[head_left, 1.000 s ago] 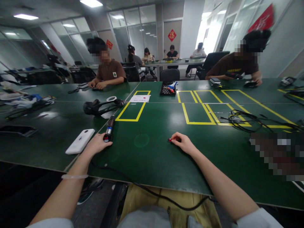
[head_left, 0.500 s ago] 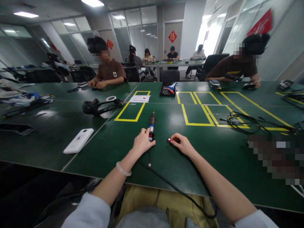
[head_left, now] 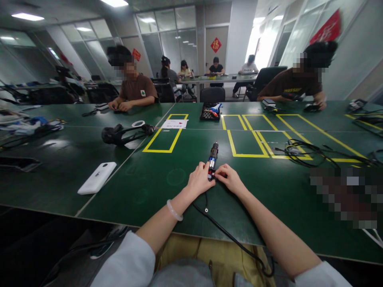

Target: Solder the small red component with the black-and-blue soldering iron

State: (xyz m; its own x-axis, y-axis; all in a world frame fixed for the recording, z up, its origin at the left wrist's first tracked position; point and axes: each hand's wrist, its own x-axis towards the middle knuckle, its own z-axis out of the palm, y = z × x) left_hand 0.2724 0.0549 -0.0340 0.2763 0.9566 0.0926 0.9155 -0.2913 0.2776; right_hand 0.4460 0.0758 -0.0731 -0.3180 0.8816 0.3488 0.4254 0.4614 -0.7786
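My left hand [head_left: 200,178] is wrapped round the rear of an electric screwdriver [head_left: 213,154] with its inner parts showing: a dark nose, a silver and blue middle, and red pieces near the back. The tool points away from me over the green table. My right hand [head_left: 229,177] pinches at the tool's right rear side. The small red and white piece seen in it earlier is mostly hidden by the fingers and the tool. A black cable [head_left: 223,232] runs from under my left hand to the table's front edge, beside a thin wire with a ring terminal [head_left: 206,210].
A white power bank-like case [head_left: 97,178] lies to the left. Beyond are a black tool housing [head_left: 115,135], a paper sheet [head_left: 174,124] and a black tray [head_left: 206,115] of tools. Coiled black cables [head_left: 299,149] lie at right. Two people sit opposite.
My left hand has carried the electric screwdriver to the right, up against my right hand. The cable and ring terminal shifted right with it. My right hand has barely moved.
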